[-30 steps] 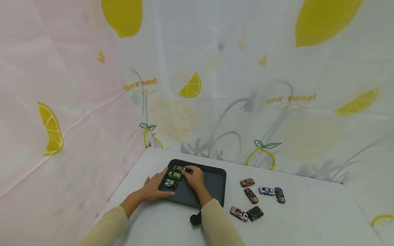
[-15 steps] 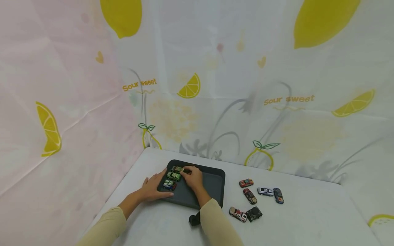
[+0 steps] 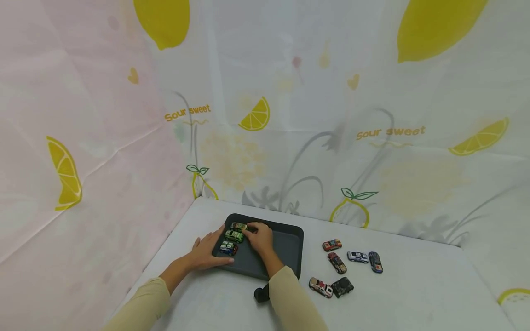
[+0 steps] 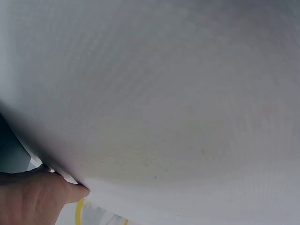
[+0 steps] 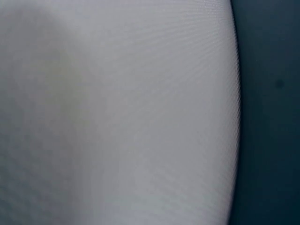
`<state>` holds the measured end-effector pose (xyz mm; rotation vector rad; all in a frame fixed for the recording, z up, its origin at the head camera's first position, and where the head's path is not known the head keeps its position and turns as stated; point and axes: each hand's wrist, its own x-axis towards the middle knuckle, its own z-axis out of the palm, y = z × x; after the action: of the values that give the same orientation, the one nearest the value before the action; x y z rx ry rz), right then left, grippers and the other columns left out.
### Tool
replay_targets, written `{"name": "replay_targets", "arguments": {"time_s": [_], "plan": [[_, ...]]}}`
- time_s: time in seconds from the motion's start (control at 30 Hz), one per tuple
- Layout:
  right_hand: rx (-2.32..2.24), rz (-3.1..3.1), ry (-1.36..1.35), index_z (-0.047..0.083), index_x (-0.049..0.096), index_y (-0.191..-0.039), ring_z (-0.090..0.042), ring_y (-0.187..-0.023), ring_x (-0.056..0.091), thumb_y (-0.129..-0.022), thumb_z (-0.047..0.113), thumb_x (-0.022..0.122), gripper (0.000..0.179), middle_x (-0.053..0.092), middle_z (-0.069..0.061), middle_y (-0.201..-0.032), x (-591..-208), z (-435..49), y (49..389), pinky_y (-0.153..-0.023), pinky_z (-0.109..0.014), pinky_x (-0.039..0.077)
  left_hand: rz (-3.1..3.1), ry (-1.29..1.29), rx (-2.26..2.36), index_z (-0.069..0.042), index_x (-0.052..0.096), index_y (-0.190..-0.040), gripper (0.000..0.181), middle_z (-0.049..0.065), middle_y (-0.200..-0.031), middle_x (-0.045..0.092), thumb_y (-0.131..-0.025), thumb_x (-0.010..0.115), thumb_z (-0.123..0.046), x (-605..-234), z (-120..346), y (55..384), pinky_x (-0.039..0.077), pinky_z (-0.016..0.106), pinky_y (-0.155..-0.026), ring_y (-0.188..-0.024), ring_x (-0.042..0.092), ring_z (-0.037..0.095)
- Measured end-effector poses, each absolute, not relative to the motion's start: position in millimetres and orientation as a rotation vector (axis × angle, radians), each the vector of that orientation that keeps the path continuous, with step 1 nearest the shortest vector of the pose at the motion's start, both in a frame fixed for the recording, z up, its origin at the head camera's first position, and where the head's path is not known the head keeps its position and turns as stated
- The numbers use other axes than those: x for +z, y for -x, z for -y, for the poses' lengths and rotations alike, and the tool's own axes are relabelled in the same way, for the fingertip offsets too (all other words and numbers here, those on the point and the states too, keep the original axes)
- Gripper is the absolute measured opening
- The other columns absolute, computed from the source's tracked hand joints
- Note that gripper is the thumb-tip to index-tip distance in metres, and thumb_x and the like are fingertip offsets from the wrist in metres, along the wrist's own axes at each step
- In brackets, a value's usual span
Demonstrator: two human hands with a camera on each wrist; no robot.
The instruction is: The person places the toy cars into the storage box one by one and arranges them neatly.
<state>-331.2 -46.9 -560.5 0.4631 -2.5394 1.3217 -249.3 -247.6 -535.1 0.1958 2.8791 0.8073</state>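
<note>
A dark grey tray (image 3: pixel 285 250) sits on the white table, with three toy cars in a column along its left side. At the far end of that column, my right hand (image 3: pixel 262 237) pinches the end of the top toy car (image 3: pixel 239 226). Just below it come a green toy car (image 3: pixel 234 236) and a blue-and-white toy car (image 3: pixel 228 248). My left hand (image 3: pixel 204 254) rests along the tray's left edge, fingers straight and thumb across the near corner. The left wrist view catches part of that hand (image 4: pixel 40 194); the right wrist view has only tabletop and the tray's dark side (image 5: pixel 272 122).
Right of the tray lie several more toy cars, including an orange-red one (image 3: pixel 332 245), a white one (image 3: pixel 358 257), a dark blue one (image 3: pixel 376 262) and a black one (image 3: pixel 342 287). A black object (image 3: pixel 261 294) is partly hidden by the right sleeve. Lemon-print cloth (image 3: pixel 298 151) stands behind.
</note>
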Motion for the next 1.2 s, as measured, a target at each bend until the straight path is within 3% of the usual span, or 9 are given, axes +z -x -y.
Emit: {"name": "replay_targets", "arguments": {"time_s": [0.23, 0.4, 0.63, 0.83, 1.03, 1.2], "plan": [[1.375, 2.558, -0.428, 0.007, 0.077, -0.105, -0.017, -0.068, 0.065, -0.084, 0.027, 0.079, 0.029, 0.075, -0.010, -0.096, -561, 37, 330, -0.060, -0.025, 0.049, -2.870, -0.206, 0.807, -0.016, 0.010, -0.161, 0.117, 0.016, -0.161, 0.028, -0.075, 0.070, -0.069, -536, 241, 251, 0.009, 0.073, -0.112, -0.147, 0.025, 0.043], [1.469, 2.622, -0.413, 0.006, 0.073, -0.114, -0.021, -0.079, 0.069, -0.088, 0.032, 0.075, 0.037, 0.074, -0.011, -0.105, -560, 30, 325, -0.065, -0.028, 0.052, -2.865, -0.222, 0.812, -0.013, 0.010, -0.160, 0.117, 0.017, -0.161, 0.028, -0.077, 0.071, -0.067, -538, 239, 248, 0.010, 0.074, -0.111, -0.146, 0.026, 0.043], [1.357, 2.704, -0.658, 0.005, 0.063, -0.129, -0.026, -0.098, 0.068, -0.095, 0.036, 0.065, 0.046, 0.066, -0.014, -0.122, -544, 18, 315, -0.079, -0.037, 0.056, -2.877, -0.234, 0.854, -0.010, 0.013, -0.159, 0.117, 0.022, -0.158, 0.032, -0.076, 0.072, -0.065, -537, 242, 243, 0.011, 0.076, -0.108, -0.143, 0.029, 0.046], [0.911, 2.713, -0.817, 0.012, 0.046, -0.147, -0.032, -0.131, 0.051, -0.098, 0.045, 0.056, 0.060, 0.046, -0.013, -0.149, -518, -3, 315, -0.104, -0.050, 0.045, -2.898, -0.258, 0.869, -0.008, 0.011, -0.159, 0.117, 0.026, -0.157, 0.030, -0.077, 0.071, -0.065, -532, 248, 247, 0.010, 0.077, -0.107, -0.142, 0.027, 0.049], [0.711, 2.649, -0.803, 0.013, 0.028, -0.157, -0.045, -0.134, 0.044, -0.096, 0.047, 0.058, 0.076, 0.022, -0.022, -0.161, -507, -39, 320, -0.104, -0.063, 0.039, -2.877, -0.247, 0.850, -0.012, 0.007, -0.160, 0.118, 0.024, -0.159, 0.027, -0.077, 0.070, -0.067, -537, 252, 253, 0.007, 0.075, -0.109, -0.145, 0.023, 0.048], [0.589, 2.692, -0.713, 0.018, 0.020, -0.159, -0.046, -0.140, 0.036, -0.095, 0.052, 0.056, 0.081, 0.008, -0.020, -0.165, -506, -73, 323, -0.109, -0.062, 0.032, -2.860, -0.255, 0.868, -0.012, 0.007, -0.160, 0.118, 0.024, -0.161, 0.024, -0.077, 0.071, -0.066, -535, 252, 252, 0.005, 0.074, -0.110, -0.146, 0.021, 0.049]]}}
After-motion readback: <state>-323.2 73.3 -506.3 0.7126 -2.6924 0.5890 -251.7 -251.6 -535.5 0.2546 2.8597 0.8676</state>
